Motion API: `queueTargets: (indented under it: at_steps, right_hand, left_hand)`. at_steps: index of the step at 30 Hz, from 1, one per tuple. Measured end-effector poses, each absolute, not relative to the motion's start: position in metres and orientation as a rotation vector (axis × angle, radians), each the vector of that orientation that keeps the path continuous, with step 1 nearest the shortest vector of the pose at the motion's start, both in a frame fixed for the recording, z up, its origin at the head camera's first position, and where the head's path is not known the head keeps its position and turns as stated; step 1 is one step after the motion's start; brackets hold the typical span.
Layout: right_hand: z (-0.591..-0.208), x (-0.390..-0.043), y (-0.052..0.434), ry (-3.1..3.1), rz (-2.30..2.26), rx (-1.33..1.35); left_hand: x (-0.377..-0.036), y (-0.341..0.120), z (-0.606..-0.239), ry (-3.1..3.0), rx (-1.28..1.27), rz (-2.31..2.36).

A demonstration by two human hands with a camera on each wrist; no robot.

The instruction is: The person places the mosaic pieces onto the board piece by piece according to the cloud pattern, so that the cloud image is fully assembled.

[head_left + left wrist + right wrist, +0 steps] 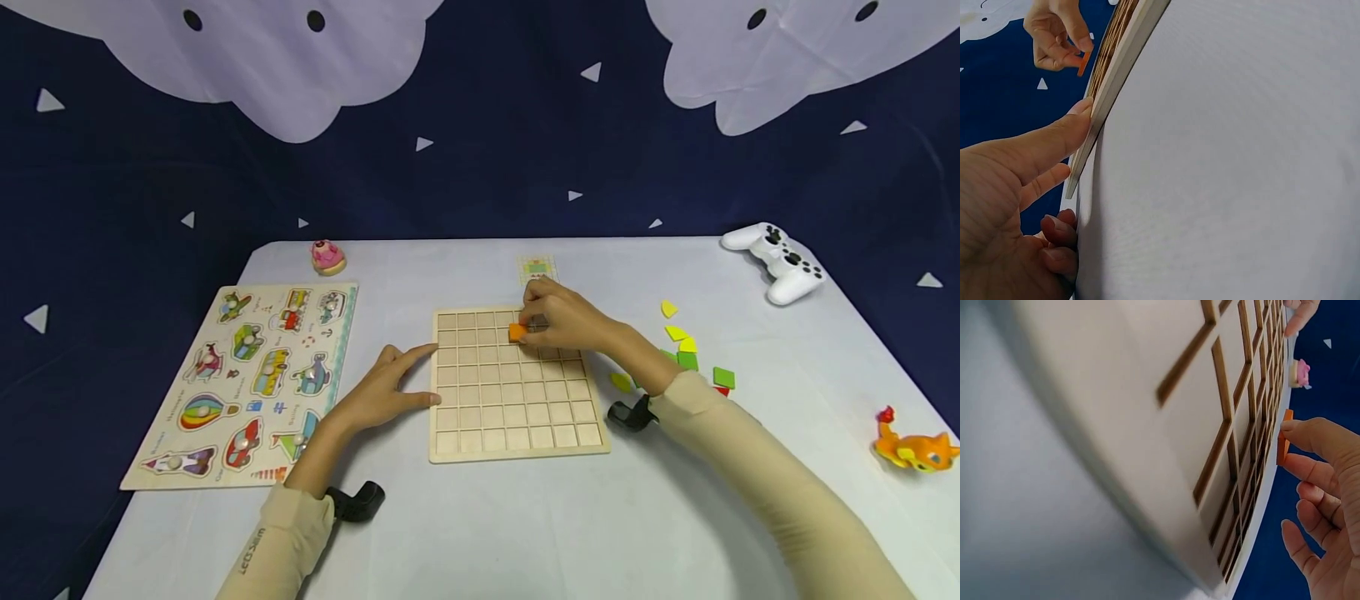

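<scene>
A wooden grid board (495, 417) with square cells lies flat in the middle of the table. My right hand (566, 318) pinches a small orange square tile (517, 332) between thumb and fingertips over the board's upper rows. In the right wrist view the same tile (1284, 437) is held on edge, close above the grid. My left hand (384, 390) touches the board's left edge with thumb and index finger spread apart. The left wrist view has the left thumb (1072, 130) resting against the board's side. Behind the right hand lies a small patterned card (536, 267), partly covered.
Yellow, green and red tiles (687, 360) are scattered right of the board, some behind the right forearm. A wooden vehicle puzzle (262, 342) lies at left. A pink cupcake toy (327, 257), a white game controller (776, 260) and an orange animal toy (915, 450) stand around the table.
</scene>
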State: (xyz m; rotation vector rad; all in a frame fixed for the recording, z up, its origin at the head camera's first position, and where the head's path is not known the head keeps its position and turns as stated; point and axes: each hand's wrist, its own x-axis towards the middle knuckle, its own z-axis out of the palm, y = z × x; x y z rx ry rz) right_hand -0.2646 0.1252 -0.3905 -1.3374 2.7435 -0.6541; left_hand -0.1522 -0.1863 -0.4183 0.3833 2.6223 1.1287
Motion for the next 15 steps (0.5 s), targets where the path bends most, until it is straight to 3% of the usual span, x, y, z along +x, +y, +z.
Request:
queueTargets:
  at_steps: [15]
  right_hand:
    - [-0.398, -0.264, 0.112, 2.701, -0.651, -1.278]
  left_hand:
    - [-0.154, -0.186, -0.419, 2.624, 0.381, 1.13]
